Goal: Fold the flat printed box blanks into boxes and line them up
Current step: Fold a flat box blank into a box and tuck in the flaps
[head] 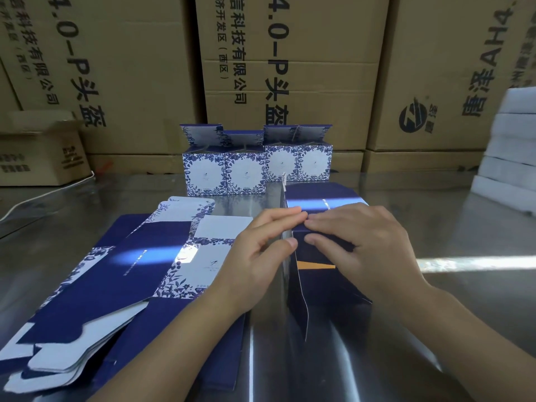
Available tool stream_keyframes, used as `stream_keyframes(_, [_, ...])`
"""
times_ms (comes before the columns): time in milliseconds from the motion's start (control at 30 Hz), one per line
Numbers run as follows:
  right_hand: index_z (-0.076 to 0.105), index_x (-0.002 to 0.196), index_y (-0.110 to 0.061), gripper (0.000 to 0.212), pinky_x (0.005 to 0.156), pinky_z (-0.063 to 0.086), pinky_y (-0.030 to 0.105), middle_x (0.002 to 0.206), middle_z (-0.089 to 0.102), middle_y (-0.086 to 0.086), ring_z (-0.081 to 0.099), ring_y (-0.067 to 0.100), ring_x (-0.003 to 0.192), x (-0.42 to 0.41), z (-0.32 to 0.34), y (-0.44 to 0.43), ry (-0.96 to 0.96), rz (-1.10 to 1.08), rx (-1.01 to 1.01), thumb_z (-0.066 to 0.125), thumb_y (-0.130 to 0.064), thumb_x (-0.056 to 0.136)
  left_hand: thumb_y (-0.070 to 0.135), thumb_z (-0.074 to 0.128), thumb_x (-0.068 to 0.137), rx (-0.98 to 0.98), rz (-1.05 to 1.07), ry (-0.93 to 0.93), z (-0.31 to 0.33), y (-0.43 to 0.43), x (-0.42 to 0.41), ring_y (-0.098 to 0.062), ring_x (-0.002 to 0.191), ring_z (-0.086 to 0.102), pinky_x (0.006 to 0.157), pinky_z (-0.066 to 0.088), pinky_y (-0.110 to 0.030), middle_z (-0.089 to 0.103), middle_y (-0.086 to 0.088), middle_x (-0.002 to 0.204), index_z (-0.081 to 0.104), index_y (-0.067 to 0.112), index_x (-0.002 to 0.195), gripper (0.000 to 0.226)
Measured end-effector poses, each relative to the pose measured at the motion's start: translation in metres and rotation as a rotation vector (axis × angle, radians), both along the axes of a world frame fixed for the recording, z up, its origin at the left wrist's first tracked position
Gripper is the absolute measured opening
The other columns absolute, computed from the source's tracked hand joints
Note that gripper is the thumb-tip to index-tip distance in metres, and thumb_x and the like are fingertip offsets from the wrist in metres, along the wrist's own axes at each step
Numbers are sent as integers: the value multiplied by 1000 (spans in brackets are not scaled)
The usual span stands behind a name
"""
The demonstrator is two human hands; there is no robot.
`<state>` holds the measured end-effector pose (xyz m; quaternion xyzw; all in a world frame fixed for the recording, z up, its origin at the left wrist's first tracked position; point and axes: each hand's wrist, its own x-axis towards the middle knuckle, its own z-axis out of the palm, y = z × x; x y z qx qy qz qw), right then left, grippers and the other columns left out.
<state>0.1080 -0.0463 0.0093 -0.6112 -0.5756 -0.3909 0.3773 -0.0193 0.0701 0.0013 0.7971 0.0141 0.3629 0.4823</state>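
Closest to me, at 8 o'clock, I see a stack (95, 285) of flat printed blanks fanned out on the shiny metal tabletop (435, 329), dark blue panels up and white floral panels showing. Dead centre, both hands meet on one half-folded blank (324, 288). One panel stands on edge, and the dark blue side lies to its right. My left hand (261, 250) pinches that upright panel, thumb on the near face and fingers curled over its top edge. My right hand (362, 250) has its fingers curled down on the blue side, with the thumb tucked beneath them nipping the fold. The fingertips of the two hands touch.

Farther off at 12 o'clock, four folded boxes (246, 175) stand in a row, touching side by side, with their lids up. Behind them rise large brown cartons (319, 68). A small carton (43, 152) sits at 10 o'clock and stacked white slabs (510, 146) at 2 o'clock.
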Motion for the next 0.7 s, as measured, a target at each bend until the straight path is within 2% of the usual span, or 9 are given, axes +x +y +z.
stream_keyframes(133, [77,82,-20,10,74,40,27,84,74,-10,64,14,79,2,-1,4,-76,-27,34,70,-27,80,17,43,80,-5,-12,-2,0,-1,0,-1,123,47,100,32,-12,55,1,128,57,15,122,44])
stream_keyframes(233, [76,81,-18,16,71,39,28,80,73,-8,66,19,73,4,-2,6,-166,-38,56,63,-27,84,17,43,80,-2,-14,-1,0,-1,0,-1,123,47,100,32,-12,55,1,128,57,15,122,45])
stream_keyframes(400, [75,81,-15,15,67,39,31,77,71,-5,65,21,70,7,-2,9,-273,-57,79,64,-24,87,18,44,79,12,-4,1,0,0,0,-2,122,47,99,33,-12,55,2,127,57,16,122,45])
stream_keyframes(700, [76,85,-15,15,73,39,29,84,73,-4,68,21,74,8,-1,6,-234,-15,61,66,-26,84,18,45,80,31,8,6,0,2,0,0,122,47,97,32,-9,55,3,127,60,16,120,43])
